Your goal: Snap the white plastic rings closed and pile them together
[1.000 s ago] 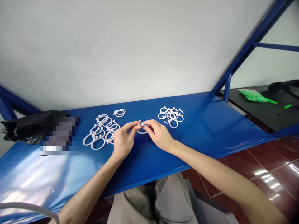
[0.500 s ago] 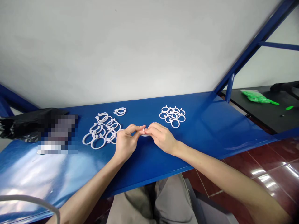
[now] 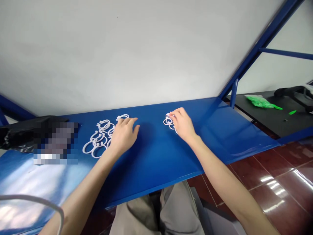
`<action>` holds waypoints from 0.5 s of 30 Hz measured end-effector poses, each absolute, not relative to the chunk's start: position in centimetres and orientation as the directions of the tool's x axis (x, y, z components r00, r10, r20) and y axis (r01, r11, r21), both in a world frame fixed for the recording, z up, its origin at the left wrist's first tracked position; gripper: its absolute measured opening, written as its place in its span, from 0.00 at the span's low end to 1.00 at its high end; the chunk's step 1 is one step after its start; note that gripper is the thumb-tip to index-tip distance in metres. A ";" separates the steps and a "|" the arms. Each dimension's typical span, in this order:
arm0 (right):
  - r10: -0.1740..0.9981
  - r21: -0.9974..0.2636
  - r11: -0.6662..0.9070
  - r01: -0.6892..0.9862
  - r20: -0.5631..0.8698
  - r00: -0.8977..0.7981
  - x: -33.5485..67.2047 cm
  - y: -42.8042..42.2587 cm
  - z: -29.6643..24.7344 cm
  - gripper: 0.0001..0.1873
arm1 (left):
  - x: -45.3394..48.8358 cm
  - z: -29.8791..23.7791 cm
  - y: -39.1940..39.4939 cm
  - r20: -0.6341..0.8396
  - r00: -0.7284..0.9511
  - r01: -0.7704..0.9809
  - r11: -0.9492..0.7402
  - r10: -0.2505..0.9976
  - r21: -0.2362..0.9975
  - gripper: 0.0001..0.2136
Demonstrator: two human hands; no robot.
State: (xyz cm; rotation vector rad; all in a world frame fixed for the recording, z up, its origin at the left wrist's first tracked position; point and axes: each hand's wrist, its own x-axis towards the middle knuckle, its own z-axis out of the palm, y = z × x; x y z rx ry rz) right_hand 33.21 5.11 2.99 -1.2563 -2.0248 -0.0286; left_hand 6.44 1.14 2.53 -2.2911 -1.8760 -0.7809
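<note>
My left hand hovers over the right part of a loose group of thin white rings, fingers stretched and thumb apart, with nothing visibly held. Some of these rings have open ends with small knobs. Two more white rings lie just beyond my left fingers. My right hand is over a smaller cluster of white rings, its fingertips bent down and pinched together at a white ring. The back of this hand hides most of that cluster.
Both groups rest on a blue table against a pale wall. At the left lie a black plastic bag and a blurred-out object. A grey cable curves at lower left. A black table at right bears a green bag.
My hands were together in the middle, pinching a ring. They have parted: the left moved to the left group and opened, the right moved to the right cluster. The view shifted slightly.
</note>
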 end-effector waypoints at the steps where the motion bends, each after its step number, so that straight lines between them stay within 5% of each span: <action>1: 0.798 -0.369 0.450 0.813 0.575 -0.180 34.5 5.8 3.2 0.09 | 6.1 2.6 1.9 0.410 0.108 0.963 -0.198 0.906 0.183 0.20; 7: 0.893 -0.479 0.360 0.800 0.424 -0.148 37.9 7.2 3.1 0.06 | 4.8 2.5 4.7 0.246 -0.024 0.999 0.031 0.969 -0.023 0.20; 15: 0.909 -0.441 0.314 0.841 0.396 -0.131 36.3 7.2 2.6 0.05 | 3.7 3.0 4.0 0.289 -0.026 0.997 0.002 0.957 0.082 0.15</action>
